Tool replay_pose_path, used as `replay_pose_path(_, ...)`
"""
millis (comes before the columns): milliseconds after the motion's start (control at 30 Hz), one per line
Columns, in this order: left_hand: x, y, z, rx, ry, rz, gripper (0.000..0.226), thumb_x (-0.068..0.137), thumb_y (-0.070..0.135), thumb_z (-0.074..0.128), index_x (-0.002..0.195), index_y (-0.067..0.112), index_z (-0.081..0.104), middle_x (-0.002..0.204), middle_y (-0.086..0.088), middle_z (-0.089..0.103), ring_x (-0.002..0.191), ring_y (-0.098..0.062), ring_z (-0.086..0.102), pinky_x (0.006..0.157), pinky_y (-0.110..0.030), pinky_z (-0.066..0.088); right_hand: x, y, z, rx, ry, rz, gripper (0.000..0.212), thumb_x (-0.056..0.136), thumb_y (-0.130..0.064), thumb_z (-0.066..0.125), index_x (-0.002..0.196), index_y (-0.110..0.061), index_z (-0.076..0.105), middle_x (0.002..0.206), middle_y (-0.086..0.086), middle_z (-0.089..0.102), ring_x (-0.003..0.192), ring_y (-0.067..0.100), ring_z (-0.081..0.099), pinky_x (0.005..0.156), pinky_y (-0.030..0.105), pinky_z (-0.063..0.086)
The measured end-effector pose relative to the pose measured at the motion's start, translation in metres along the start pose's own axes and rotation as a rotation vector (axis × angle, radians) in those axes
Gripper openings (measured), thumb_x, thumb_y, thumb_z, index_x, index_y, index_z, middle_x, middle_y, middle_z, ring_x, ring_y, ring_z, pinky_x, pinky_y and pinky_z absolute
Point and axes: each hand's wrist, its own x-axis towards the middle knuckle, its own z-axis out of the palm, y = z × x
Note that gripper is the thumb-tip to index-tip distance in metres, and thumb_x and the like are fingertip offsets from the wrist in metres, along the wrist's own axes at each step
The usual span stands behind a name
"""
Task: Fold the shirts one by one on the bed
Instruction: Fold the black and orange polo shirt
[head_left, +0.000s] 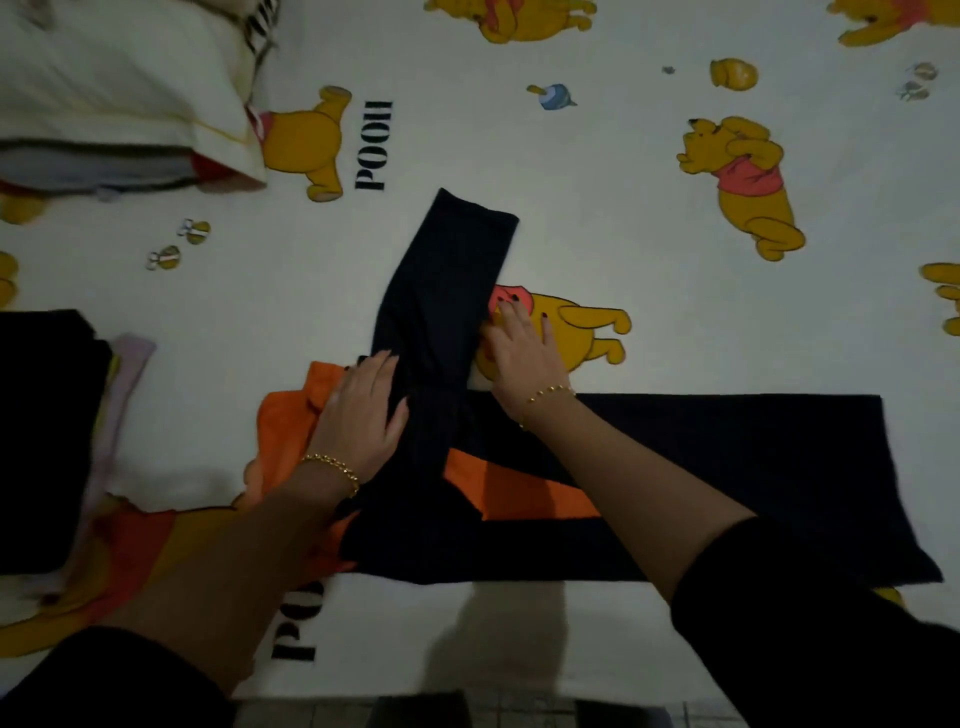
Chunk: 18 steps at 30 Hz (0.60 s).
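Note:
A dark navy shirt with orange panels (727, 467) lies spread across the bed, its body stretching to the right. One long dark sleeve (447, 270) points away from me toward the bed's middle. My left hand (363, 410) lies flat on the sleeve's left side where it joins the shoulder, partly over an orange part (283, 431). My right hand (519, 343) rests with straight fingers at the sleeve's right edge, fingertips on the sheet. Both wrists carry gold bracelets.
A stack of folded clothes (47, 441), dark on top with pale pink below, sits at the left. A cream pillow (114, 88) lies over more fabric at the far left. The white cartoon-bear bedsheet (649, 208) covers the bed; its near edge (467, 691) runs along the bottom.

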Motion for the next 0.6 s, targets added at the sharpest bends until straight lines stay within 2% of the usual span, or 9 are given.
replay_pose_path(67,-0.001,-0.021,-0.001,-0.023,-0.022,0.060,0.062,0.093,0.039,0.024,0.140,0.001,0.038,0.143,-0.017,0.042,0.132,-0.028,0.040,0.112,-0.040,0.030,0.026,-0.031,0.000,-0.027,-0.030,-0.076,0.057,0.090,-0.014,0.052,0.143,-0.013,0.032,0.159,0.009,0.010,0.147,0.024,0.001,0.117,0.047,0.005)
replay_pose_path(233,0.001,-0.059,-0.001,-0.104,-0.030,0.052,0.062,0.093,0.039,0.028,0.145,0.005,0.028,0.148,-0.012,0.034,0.137,-0.023,0.030,0.114,-0.048,0.025,0.074,-0.081,0.000,-0.148,-0.103,-0.328,0.066,0.093,-0.008,0.048,0.150,-0.015,0.016,0.160,0.005,0.002,0.148,0.019,-0.002,0.119,0.044,0.007)
replay_pose_path(300,0.001,-0.067,-0.002,-0.159,-0.018,0.027,0.065,0.092,0.041,0.029,0.145,0.004,0.026,0.148,-0.013,0.034,0.137,-0.024,0.031,0.115,-0.043,0.025,0.085,-0.090,0.001,-0.223,-0.160,-0.411,0.063,0.094,-0.008,0.046,0.150,-0.017,0.018,0.160,0.005,0.005,0.148,0.019,0.000,0.119,0.043,0.008)
replay_pose_path(367,0.003,-0.072,-0.002,-0.227,0.000,-0.015,0.070,0.090,0.048,0.031,0.144,0.003,0.029,0.144,-0.014,0.039,0.133,-0.026,0.036,0.112,-0.040,0.030,0.091,-0.091,0.004,-0.244,-0.158,-0.456,0.055,0.095,-0.009,0.045,0.146,-0.015,0.026,0.157,0.006,0.016,0.146,0.019,0.010,0.119,0.041,0.011)
replay_pose_path(467,0.010,-0.071,-0.002,-0.293,0.023,-0.075,0.069,0.087,0.054,0.037,0.136,0.006,0.043,0.132,-0.009,0.051,0.122,-0.024,0.045,0.107,-0.036,0.035,0.094,-0.081,-0.001,-0.218,-0.073,-0.454,0.044,0.089,-0.013,0.050,0.133,-0.012,0.044,0.136,0.009,0.045,0.129,0.024,0.039,0.116,0.036,0.019)
replay_pose_path(533,0.018,-0.066,-0.005,-0.311,0.031,-0.082,0.063,0.084,0.058,0.037,0.123,0.013,0.057,0.119,-0.002,0.058,0.113,-0.020,0.049,0.100,-0.032,0.038,0.091,-0.068,-0.012,-0.171,-0.087,-0.440,0.038,0.085,-0.014,0.050,0.123,-0.010,0.050,0.119,0.009,0.055,0.114,0.026,0.048,0.109,0.033,0.027)
replay_pose_path(600,0.025,-0.057,-0.009,-0.327,0.037,-0.041,0.045,0.083,0.051,0.045,0.107,0.018,0.063,0.106,0.002,0.063,0.104,-0.017,0.052,0.091,-0.030,0.039,0.083,-0.051,-0.028,-0.076,-0.144,-0.404,0.028,0.083,-0.015,0.052,0.110,-0.009,0.052,0.103,0.009,0.058,0.099,0.028,0.052,0.086,0.030,0.038)
